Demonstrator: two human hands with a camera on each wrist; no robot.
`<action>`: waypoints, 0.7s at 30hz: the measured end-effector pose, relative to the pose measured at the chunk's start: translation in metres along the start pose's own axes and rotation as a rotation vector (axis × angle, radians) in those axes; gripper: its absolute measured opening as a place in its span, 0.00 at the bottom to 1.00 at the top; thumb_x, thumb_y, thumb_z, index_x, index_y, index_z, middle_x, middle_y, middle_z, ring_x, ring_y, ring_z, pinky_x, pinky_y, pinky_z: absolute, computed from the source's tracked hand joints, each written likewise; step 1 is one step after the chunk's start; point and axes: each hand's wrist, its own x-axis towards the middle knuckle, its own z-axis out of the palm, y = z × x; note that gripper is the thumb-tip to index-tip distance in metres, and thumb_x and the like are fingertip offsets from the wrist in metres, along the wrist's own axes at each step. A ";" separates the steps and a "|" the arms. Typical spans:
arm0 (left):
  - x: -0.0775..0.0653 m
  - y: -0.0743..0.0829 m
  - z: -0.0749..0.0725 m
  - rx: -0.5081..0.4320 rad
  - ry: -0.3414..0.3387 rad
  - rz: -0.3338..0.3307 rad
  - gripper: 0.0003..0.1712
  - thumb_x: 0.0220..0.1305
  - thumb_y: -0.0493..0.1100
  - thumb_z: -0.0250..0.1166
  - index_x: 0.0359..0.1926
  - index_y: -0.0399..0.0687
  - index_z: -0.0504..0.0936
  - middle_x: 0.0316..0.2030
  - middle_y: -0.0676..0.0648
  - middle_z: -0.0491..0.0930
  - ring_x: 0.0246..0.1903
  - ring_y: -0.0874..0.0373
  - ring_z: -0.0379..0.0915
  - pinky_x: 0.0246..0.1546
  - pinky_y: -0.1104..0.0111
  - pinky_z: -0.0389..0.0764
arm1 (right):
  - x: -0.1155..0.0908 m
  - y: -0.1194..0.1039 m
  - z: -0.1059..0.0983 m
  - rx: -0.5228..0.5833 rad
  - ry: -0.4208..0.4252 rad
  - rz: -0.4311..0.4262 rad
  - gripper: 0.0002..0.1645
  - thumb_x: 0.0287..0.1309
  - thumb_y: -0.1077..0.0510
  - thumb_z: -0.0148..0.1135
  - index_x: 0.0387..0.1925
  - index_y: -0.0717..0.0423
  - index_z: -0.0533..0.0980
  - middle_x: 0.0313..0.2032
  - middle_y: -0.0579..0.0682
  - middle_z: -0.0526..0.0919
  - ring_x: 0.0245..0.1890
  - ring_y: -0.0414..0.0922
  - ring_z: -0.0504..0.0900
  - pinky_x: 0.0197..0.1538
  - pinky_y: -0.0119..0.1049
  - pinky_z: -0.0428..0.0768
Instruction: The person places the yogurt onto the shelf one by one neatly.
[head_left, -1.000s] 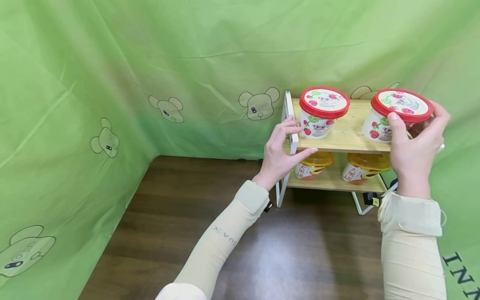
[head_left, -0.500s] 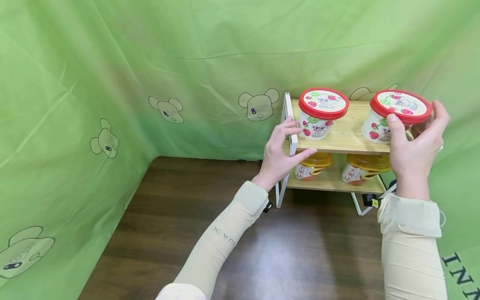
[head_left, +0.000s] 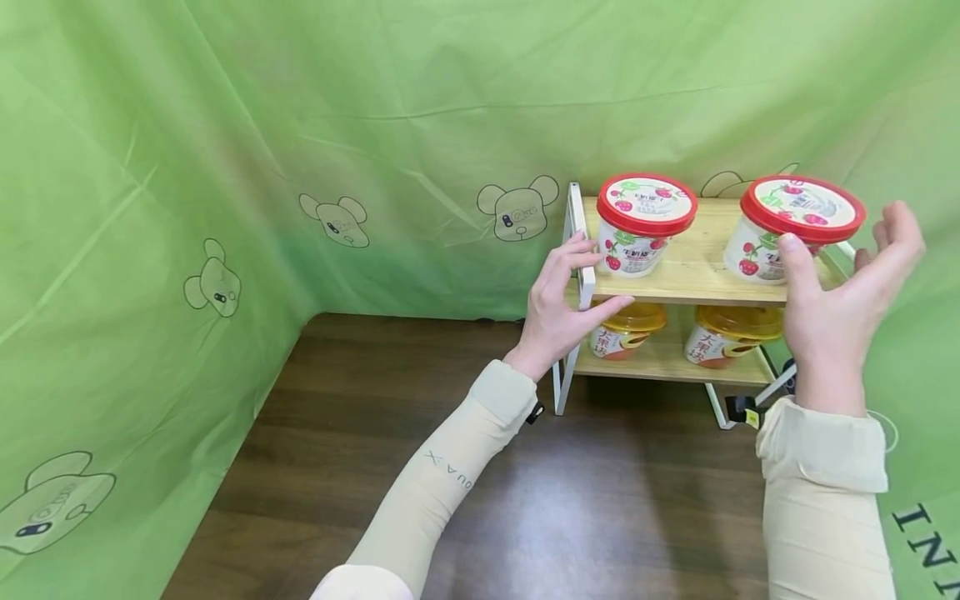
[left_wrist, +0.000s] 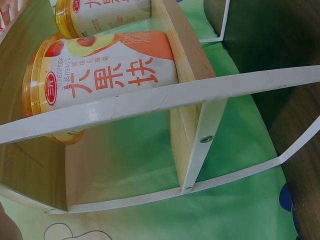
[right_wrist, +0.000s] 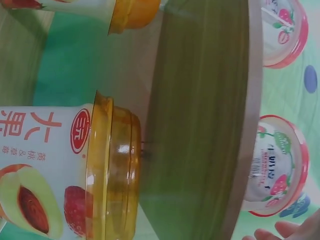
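Two white tubs with red lids and berry prints, the left tub (head_left: 637,242) and the right tub (head_left: 757,250), stand upright on the upper board of a two-tier rack (head_left: 690,292). My right hand (head_left: 840,308) is beside the right tub, fingers spread away from its side and thumb in front of it. At the rack's left end is my left hand (head_left: 555,304); its fingers reach across the white frame toward the left tub, and its thumb lies straight along the board's front edge. Whether those fingertips touch the tub cannot be told.
Below, two yellow-lidded fruit cups, the left cup (head_left: 617,343) and right cup (head_left: 712,346), stand on the lower board (head_left: 667,367). A green cloth (head_left: 420,150) with bear prints hangs behind and at the sides. Brown wood-look flooring (head_left: 450,400) lies in front.
My right hand has let go of the right tub; its fingers have moved off the side toward the right. The left hand and both tubs stay in place.
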 end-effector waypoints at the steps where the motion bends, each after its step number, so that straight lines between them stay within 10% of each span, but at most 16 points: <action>1: 0.000 0.000 0.000 0.001 0.001 0.002 0.36 0.47 0.42 0.85 0.53 0.39 0.73 0.60 0.37 0.73 0.71 0.55 0.60 0.69 0.61 0.64 | -0.001 0.000 -0.001 -0.008 0.007 0.000 0.48 0.60 0.53 0.64 0.76 0.49 0.51 0.73 0.42 0.54 0.72 0.35 0.50 0.66 0.19 0.48; 21: -0.001 0.005 -0.010 0.031 -0.046 0.000 0.38 0.52 0.44 0.82 0.60 0.37 0.74 0.65 0.37 0.72 0.72 0.55 0.58 0.69 0.62 0.62 | -0.044 -0.049 0.009 0.188 0.003 -0.362 0.54 0.46 0.45 0.73 0.70 0.64 0.61 0.68 0.50 0.66 0.70 0.47 0.59 0.71 0.37 0.52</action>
